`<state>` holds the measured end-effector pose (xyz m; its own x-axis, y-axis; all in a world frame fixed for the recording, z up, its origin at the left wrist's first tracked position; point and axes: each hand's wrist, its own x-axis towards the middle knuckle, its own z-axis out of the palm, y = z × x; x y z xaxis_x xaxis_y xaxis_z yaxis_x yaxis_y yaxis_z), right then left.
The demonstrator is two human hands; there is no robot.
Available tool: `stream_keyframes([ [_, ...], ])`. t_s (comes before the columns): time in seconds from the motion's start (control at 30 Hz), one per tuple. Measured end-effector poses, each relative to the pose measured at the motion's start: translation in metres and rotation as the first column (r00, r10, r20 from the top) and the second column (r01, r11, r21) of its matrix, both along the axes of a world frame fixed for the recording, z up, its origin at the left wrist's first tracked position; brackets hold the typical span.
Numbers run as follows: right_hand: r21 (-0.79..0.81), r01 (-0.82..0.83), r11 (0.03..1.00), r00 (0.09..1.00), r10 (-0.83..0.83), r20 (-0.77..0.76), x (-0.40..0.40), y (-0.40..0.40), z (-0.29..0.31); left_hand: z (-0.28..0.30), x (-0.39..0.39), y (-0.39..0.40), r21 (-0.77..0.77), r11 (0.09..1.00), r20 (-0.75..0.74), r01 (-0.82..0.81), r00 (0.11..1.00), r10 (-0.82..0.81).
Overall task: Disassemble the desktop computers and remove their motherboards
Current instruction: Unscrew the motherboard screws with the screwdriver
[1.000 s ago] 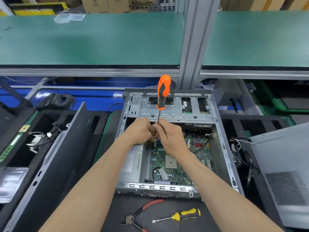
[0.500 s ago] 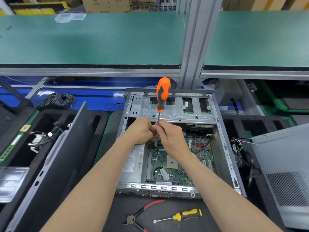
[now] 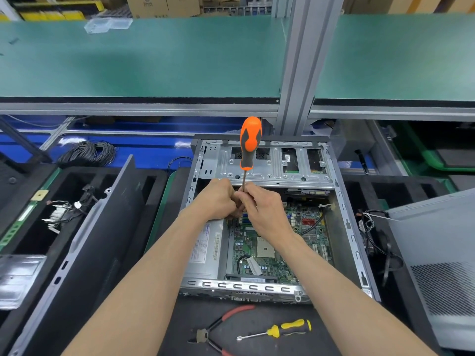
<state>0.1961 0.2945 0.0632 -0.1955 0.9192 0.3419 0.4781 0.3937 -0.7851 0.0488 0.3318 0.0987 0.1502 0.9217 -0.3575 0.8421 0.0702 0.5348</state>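
The open computer case (image 3: pixel 341 209) walls in the motherboard (image 3: pixel 267 250); pliers (image 3: pixel 218 330) lie near. Left hand (image 3: pixel 218 199) and right hand (image 3: pixel 264 209) both pinch the upright orange screwdriver (image 3: pixel 249 143) shaft above the board's far-left corner.

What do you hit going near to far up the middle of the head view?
Red-handled pliers and yellow screwdriver → case front rail → motherboard → both hands → drive cage → green shelf.
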Motion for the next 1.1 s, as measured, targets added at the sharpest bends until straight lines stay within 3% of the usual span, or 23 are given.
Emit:
stream_keyframes([
  [0.27,0.106,0.019,0.994,0.997,-0.027,0.075,-0.002,0.0,0.004,0.001,-0.003,0.004,-0.059,0.998,0.083,0.029,0.996,-0.024],
  [0.37,0.085,-0.037,0.996,0.992,0.026,0.125,-0.002,-0.003,0.016,0.002,-0.002,0.002,-0.036,0.997,0.045,0.074,0.996,-0.072],
  [0.43,0.08,0.011,0.997,0.996,-0.018,0.085,0.0,-0.007,0.033,0.003,-0.001,0.0,-0.034,0.995,0.077,0.094,0.993,-0.092],
  [0.6,0.369,0.136,0.919,0.99,-0.115,-0.078,-0.001,-0.005,0.111,-0.001,0.001,0.001,-0.057,0.99,0.103,0.132,0.987,-0.125],
  [0.7,0.51,0.13,0.85,0.954,-0.247,0.168,-0.009,0.005,0.148,-0.002,-0.001,0.0,-0.068,0.99,0.115,0.122,0.987,-0.114],
  [0.8,0.432,0.042,0.901,0.857,-0.255,0.449,-0.019,0.01,0.158,-0.001,0.0,0.0,-0.067,0.992,0.098,0.111,0.99,-0.104],
  [0.93,0.285,-0.08,0.955,0.861,-0.078,0.503,-0.018,0.021,0.167,-0.002,-0.001,-0.002,-0.059,0.994,0.13,0.089,0.988,-0.08],
  [1.1,0.12,-0.326,0.938,0.828,0.221,0.515,-0.011,0.023,0.187,-0.001,-0.004,-0.011,0.018,0.993,0.172,0.119,0.978,-0.121],
])
